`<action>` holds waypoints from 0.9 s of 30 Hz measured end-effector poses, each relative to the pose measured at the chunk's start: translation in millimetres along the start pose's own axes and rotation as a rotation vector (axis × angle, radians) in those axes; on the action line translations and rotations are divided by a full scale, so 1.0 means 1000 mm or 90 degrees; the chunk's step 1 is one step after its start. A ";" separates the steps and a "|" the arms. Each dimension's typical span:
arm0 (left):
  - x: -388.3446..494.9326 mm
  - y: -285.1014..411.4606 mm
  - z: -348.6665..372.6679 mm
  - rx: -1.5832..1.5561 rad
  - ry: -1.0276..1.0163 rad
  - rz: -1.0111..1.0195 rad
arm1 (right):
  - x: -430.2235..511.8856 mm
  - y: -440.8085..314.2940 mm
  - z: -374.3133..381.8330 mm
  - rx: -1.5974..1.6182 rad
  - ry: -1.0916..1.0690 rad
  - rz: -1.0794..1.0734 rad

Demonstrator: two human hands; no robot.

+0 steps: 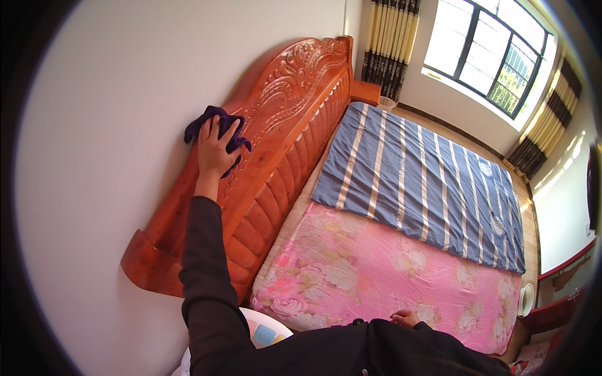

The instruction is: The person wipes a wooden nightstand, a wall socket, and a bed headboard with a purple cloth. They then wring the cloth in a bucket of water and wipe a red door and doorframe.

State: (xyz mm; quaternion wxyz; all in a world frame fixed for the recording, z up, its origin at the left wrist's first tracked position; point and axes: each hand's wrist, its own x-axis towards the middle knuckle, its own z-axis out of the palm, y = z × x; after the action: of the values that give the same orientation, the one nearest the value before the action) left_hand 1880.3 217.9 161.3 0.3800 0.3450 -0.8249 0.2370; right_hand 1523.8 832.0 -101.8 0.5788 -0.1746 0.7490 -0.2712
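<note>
My left hand (pixel 216 145) is spread over a dark purple cloth (pixel 207 123) and presses it on the top edge of a carved, reddish wooden headboard (pixel 282 113), near the wall. Folds of the cloth stick out past my fingertips and beside my thumb. Low in the view, my right hand (pixel 405 318) hangs close to my body above the near side of the bed, its fingers loosely bent and no object visible in it. The bed has a pink floral sheet (pixel 357 258), with a blue quilt with white stripes (pixel 409 164) over its far part.
A round white item with coloured squares (pixel 264 332) stands below my left arm, partly hidden. Beyond the bed are a wooden nightstand (pixel 365 91), a white basket (pixel 386 103), curtains (pixel 391 42) and a window (pixel 489 56). A pale round bin (pixel 526 300) stands at the bed's foot.
</note>
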 end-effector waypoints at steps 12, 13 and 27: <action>0.089 0.015 0.066 0.135 -0.292 -0.061 | 0.013 0.060 -0.019 0.028 0.091 -0.077; 0.092 0.017 0.072 0.120 -0.285 -0.057 | 0.015 0.058 -0.019 0.010 0.106 -0.049; 0.151 0.008 0.150 -0.022 -0.101 -0.006 | 0.059 0.001 -0.023 -0.084 0.146 0.051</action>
State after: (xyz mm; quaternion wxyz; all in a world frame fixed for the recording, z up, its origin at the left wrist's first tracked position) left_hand 1732.9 66.4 189.5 0.3204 0.3598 -0.8548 0.1930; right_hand 1485.4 803.1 -143.6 0.4872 -0.1499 0.8328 -0.2161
